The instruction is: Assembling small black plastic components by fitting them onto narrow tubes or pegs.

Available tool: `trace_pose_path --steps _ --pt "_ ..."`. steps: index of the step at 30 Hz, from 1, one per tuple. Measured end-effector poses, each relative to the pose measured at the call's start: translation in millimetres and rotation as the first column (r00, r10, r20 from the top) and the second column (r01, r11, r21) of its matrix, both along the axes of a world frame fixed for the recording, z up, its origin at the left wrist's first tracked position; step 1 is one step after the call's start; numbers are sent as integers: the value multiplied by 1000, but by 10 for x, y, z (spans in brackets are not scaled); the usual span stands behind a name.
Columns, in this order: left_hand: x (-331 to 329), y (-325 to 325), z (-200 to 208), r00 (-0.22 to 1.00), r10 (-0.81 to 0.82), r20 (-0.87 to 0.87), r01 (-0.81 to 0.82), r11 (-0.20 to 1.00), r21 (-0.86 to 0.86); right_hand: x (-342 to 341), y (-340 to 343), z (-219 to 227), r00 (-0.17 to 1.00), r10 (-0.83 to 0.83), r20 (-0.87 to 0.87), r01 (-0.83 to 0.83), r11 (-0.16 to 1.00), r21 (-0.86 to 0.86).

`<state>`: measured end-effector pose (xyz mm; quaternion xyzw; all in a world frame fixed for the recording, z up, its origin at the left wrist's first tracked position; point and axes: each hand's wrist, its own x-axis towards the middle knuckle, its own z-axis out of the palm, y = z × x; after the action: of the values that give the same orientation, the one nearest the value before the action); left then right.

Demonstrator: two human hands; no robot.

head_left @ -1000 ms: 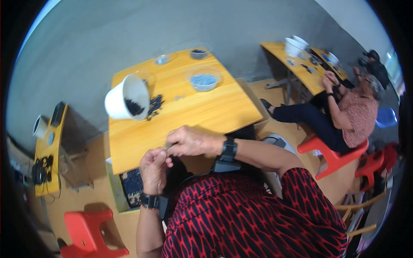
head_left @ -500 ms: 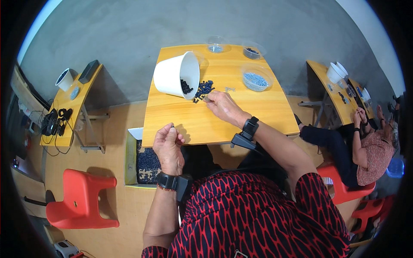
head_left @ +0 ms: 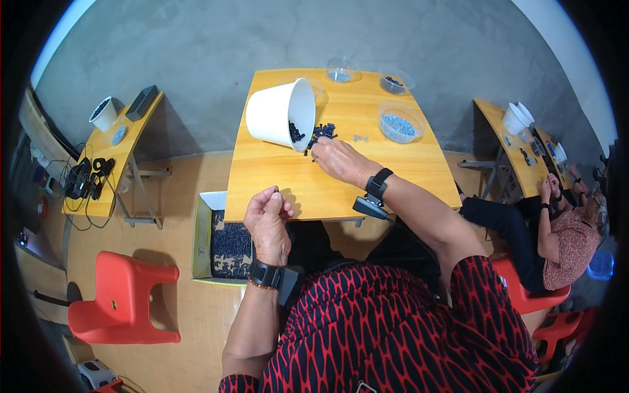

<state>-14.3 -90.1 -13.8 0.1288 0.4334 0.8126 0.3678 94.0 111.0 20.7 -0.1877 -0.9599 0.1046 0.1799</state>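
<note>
My left hand (head_left: 267, 221) is closed in a pinch above the table's near edge, and the tip of a small dark piece (head_left: 276, 190) shows between thumb and finger. Farther out, my right hand (head_left: 342, 162) reaches down to a loose pile of small dark plastic pieces (head_left: 325, 131). Its fingers are bent together at the pile's near side, and their tips are mostly hidden. Beside the pile a white bucket (head_left: 272, 114) lies on its side, mouth toward the right, with more dark pieces (head_left: 296, 133) inside. A few small silvery screws (head_left: 360, 138) lie to the right.
Clear round tubs stand on the wooden table (head_left: 393, 190): one with silvery screws (head_left: 398, 126), two smaller ones (head_left: 339, 71) behind. A box of dark pieces (head_left: 229, 245) sits on the floor at left, near a red chair (head_left: 121, 298). Another person (head_left: 567, 249) sits at right.
My right hand has moved down and in toward the dark pile, its fingertips now mostly out of sight. My left hand keeps its pinch near the table edge. The whole view has shifted slightly.
</note>
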Motion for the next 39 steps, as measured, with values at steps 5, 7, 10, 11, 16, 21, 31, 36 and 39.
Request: trace_pose_path --steps 5,7,10,11,16,21,31,36,39 --pt "82 39 13 993 -111 -52 111 994 8 306 -389 81 977 24 -213 -87 952 -292" --pt "109 42 16 988 -143 -54 144 990 9 397 -582 100 972 -48 -229 -86 837 -541" --pt "176 32 33 975 -212 -59 213 977 10 503 -773 164 951 -130 -279 -147 604 -784" --pt "201 22 41 967 -246 -61 247 969 8 519 -788 165 934 -132 -332 -204 567 -798" --pt "276 14 33 941 -324 -96 327 945 20 522 -804 177 894 -132 -429 -318 489 -812" --pt "293 11 52 919 -377 -119 382 924 25 547 -781 91 876 -159 -455 -347 445 -825" --pt "277 -4 37 911 -407 -68 407 913 -14 526 -819 65 883 -136 -448 -316 533 -785" --pt "270 4 17 909 -410 -66 412 911 6 497 -852 57 854 -165 -493 -336 547 -766" --pt "276 5 12 910 -410 -65 411 912 2 508 -841 47 857 -134 -497 -326 606 -726"
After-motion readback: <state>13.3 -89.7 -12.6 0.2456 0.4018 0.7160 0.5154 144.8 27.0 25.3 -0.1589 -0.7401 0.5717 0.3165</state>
